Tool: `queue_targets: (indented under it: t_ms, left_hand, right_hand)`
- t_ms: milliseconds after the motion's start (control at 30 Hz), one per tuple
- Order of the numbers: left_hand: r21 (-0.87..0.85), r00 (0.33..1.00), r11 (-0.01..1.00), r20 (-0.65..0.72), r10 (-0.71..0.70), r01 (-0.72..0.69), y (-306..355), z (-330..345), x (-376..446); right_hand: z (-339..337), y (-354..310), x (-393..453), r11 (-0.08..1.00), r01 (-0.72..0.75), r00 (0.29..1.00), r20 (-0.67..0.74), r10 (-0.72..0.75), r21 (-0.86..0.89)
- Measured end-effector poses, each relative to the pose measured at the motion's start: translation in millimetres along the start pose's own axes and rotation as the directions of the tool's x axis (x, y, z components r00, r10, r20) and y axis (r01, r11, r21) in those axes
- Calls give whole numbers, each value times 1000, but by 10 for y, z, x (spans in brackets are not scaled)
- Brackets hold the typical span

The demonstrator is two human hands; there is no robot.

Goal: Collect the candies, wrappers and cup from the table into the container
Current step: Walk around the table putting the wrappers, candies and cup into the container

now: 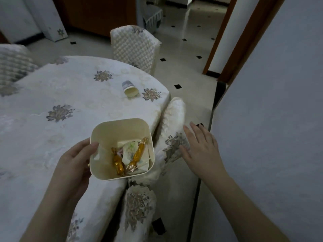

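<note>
My left hand (73,159) grips the left wall of a cream square container (108,131) held at the table's near edge, thumb over its rim. Inside lie gold-wrapped candies (138,154) and pale wrappers (129,149). A paper cup (130,89) lies on its side on the round table (52,137), near its right edge, mouth toward me. My right hand (201,147) hovers to the right of the container with fingers spread, empty, above the hanging tablecloth.
The table wears a white cloth with grey flower prints. A quilted chair (134,48) stands behind it, another chair (14,63) at far left. The tiled floor (188,67) runs along the right, bounded by a pale wall (271,119).
</note>
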State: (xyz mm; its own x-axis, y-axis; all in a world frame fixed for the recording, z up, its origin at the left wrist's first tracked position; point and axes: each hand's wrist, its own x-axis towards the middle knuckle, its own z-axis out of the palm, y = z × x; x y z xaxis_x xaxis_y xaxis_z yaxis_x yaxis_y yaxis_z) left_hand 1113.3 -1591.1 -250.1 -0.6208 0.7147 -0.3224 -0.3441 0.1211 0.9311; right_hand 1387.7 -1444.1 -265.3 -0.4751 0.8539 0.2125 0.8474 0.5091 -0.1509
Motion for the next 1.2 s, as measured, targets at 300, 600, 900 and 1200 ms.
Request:
queue_targets:
  t_ms: [300, 600, 900, 1200]
  left_hand:
    - [-85, 984, 995, -178, 28, -43, -57, -523, 208]
    - [-158, 879, 985, -476, -16, -68, -226, -937, -169]
    - [-201, 731, 972, -681, -49, -122, -349, -736, -273]
    - [-267, 564, 946, -817, -121, -184, -539, -290, -306]
  right_hand:
    - [330, -478, 622, 979, 205, 968, 143, -206, 23]
    - [724, -1062, 1124, 870, 485, 829, 267, -491, 92]
    - [1129, -1428, 1532, 676, 694, 607, 302, -735, 248]
    - [1420, -1497, 1819, 477, 806, 392, 289, -874, 350]
